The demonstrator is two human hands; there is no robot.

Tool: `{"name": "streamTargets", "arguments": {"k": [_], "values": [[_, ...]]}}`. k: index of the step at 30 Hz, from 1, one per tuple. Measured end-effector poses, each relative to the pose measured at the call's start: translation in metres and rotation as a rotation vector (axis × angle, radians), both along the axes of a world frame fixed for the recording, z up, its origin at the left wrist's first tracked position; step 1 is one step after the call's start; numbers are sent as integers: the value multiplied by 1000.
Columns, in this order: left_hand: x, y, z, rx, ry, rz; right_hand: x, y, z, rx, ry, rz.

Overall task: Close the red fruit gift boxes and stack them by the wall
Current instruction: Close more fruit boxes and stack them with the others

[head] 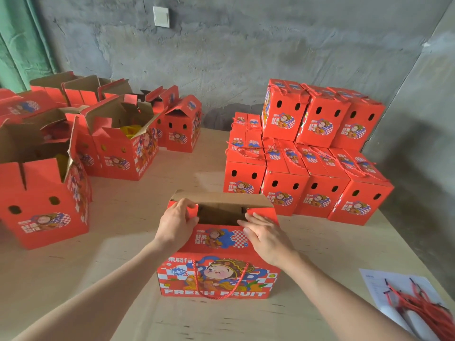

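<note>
Head view showed, at lower centre on the tabletop (118, 279), a red gift box (216, 269) with its top half open, the left hand (178, 223) pinching its left flap and the right hand (264, 236) pressing flat-fingered on the near flap, with closed boxes (307, 153) stacked by the wall at upper right.

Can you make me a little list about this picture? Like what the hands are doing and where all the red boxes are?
box in front: red fruit box, top not yet shut, rope handle on its front
left hand: pinches the box's top on the left side
right hand: lies flat on the box's top on the right side
closed boxes: stacked by the wall, some two high
open boxes: grouped on the left of the table
extras: red cords on a sheet of paper, lower right
</note>
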State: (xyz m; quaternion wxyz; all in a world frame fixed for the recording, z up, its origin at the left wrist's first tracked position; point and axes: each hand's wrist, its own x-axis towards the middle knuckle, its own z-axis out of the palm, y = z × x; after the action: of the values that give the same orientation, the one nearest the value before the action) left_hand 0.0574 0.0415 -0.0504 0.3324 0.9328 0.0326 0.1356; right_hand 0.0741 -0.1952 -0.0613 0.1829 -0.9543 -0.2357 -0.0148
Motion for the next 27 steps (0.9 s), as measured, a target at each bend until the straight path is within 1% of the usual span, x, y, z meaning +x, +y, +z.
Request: {"name": "streamTargets", "arguments": {"k": [2, 4, 7, 8, 9, 11, 13, 14, 17, 19, 22, 24, 27], "values": [[0, -4, -5, 33, 19, 24, 0, 1, -1, 4, 42, 4], [2, -4, -5, 79, 70, 73, 0, -1, -1, 69, 72, -15], [10, 12, -2, 297, 188, 148, 3, -5, 1, 278, 32, -164], [12, 18, -2, 294, 250, 146, 4, -5, 2, 298, 27, -217], [14, 22, -3, 218, 313, 127, 5, -6, 1, 270, 35, -246], [17, 27, -6, -22, 390, 64, 9, -7, -1, 87, 23, -240], [20, 29, -8, -166, 400, 39, 12, -8, -2, -42, -33, -205], [21, 30, -8, -228, 397, 45, 14, -9, -2, -50, -56, -197], [25, 35, -6, -460, 397, 38, 16, -9, -1, 58, -140, -206], [26, 37, -7, -562, 370, 23, 16, -8, -1, 169, -194, -245], [27, 41, -13, -743, 272, 2, 15, -9, -3, 305, -167, -343], [25, 42, -14, -775, 191, 7, 16, -10, -4, 353, -126, -390], [21, 40, -15, -683, 56, 20, 14, -10, 0, 527, -1, -416]]}}
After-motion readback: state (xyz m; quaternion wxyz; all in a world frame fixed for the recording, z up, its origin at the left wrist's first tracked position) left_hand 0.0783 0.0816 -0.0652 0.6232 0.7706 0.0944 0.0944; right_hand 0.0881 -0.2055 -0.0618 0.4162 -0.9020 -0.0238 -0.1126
